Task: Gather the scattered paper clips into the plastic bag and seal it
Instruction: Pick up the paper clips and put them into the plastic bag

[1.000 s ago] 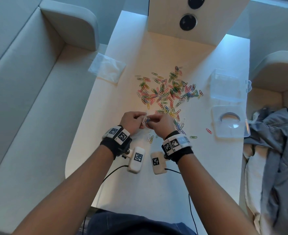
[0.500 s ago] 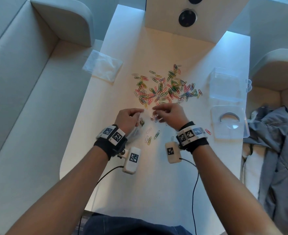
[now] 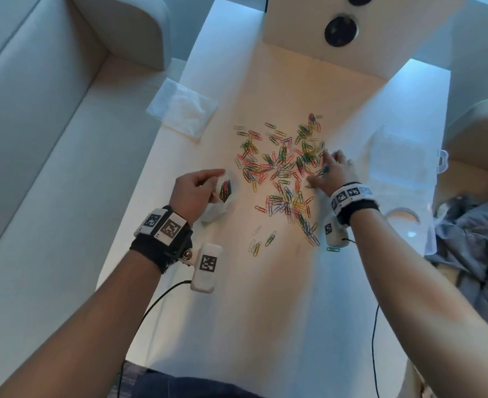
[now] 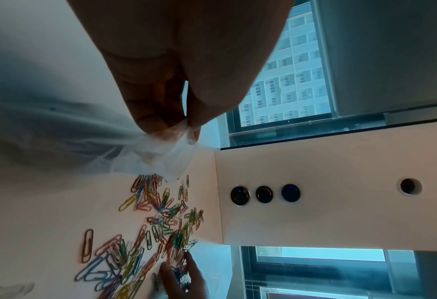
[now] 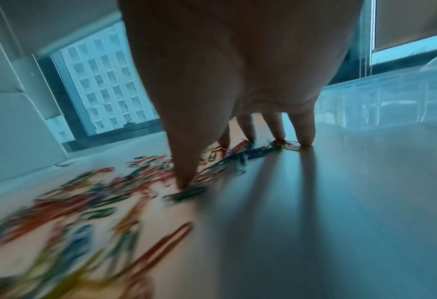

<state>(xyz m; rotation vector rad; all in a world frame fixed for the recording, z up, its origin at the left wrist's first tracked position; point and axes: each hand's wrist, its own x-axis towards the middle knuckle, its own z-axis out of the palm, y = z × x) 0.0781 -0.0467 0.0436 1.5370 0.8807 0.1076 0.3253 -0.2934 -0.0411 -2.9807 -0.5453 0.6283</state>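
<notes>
We see the left hand (image 3: 192,193) pinching the clear plastic bag (image 3: 222,196) while the right hand's (image 3: 330,172) spread fingers (image 5: 303,129) press on the scattered paper clips (image 3: 280,168).

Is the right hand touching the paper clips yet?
Touching. The right wrist view shows right hand fingertips planted on the table among the paper clips, spread, not pinching.
</notes>
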